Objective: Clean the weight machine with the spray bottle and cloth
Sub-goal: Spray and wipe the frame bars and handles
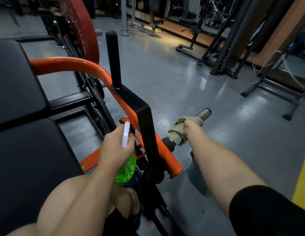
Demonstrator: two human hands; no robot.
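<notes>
The weight machine has an orange curved frame (pixel 70 64), a black upright bracket with a handle (pixel 114 58) and a steel weight peg (pixel 203 114) sticking out to the right. My left hand (pixel 115 148) grips a green spray bottle (pixel 127 168) with a white nozzle head, just left of the black bracket. My right hand (pixel 191 129) grips a pale green cloth (pixel 179 130) wrapped around the steel peg, near its middle. The peg's bare tip shows beyond the cloth.
Black seat pads (pixel 15 79) fill the left side. A red weight plate (pixel 80 26) hangs behind the orange frame. Black rack legs (pixel 221 62) and stands sit on the grey floor at the right and back. A yellow strip (pixel 303 181) runs along the right edge.
</notes>
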